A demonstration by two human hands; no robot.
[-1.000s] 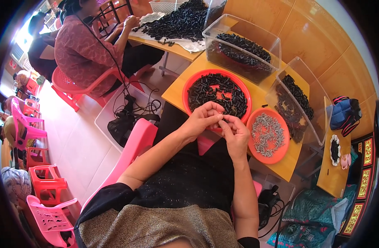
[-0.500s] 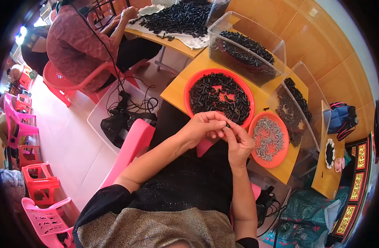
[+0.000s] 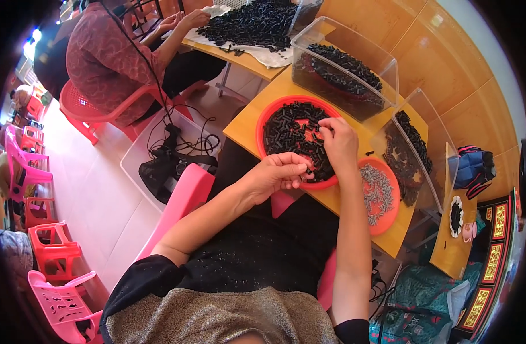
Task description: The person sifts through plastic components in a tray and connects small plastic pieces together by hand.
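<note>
- Hands apart from each other, 1 at the near rim of the bowl, 1 over its right side.
- Left hand [image 3: 277, 176]: thumb and fingers curled toward each other; cannot tell whether anything is gripped between them, since a small dark patch at the tips may be a piece held or pieces behind.
- Right hand [image 3: 341, 143]: thumb and forefinger pointing down at the black tubes [image 3: 280, 129], tips near each other; contact or grip cannot be told.
- Tubes: a loose layer in the red bowl [image 3: 260, 137], lying at all angles; red bottom shows in gaps near the middle. 1 loose dark piece [image 3: 369, 153] lies on the table [image 3: 243, 131], outside the bowl.
- Handling (judged): each tube looks light and short, probably firm plastic or rubber; slight sheen, so perhaps a little slippery. Not fragile by appearance. Likely to roll when nudged.
- Hold (judged): thumb and forefinger across the middle of 1 tube, leaving 2 ends free; pieces lying singly by the gaps look easiest to pick.
- Beside the bowl: orange plate [image 3: 396, 198] with small grey pieces [image 3: 375, 195], partly hidden by the right forearm.
- Behind: 2 clear bins [image 3: 309, 77] containing more black pieces.
</note>
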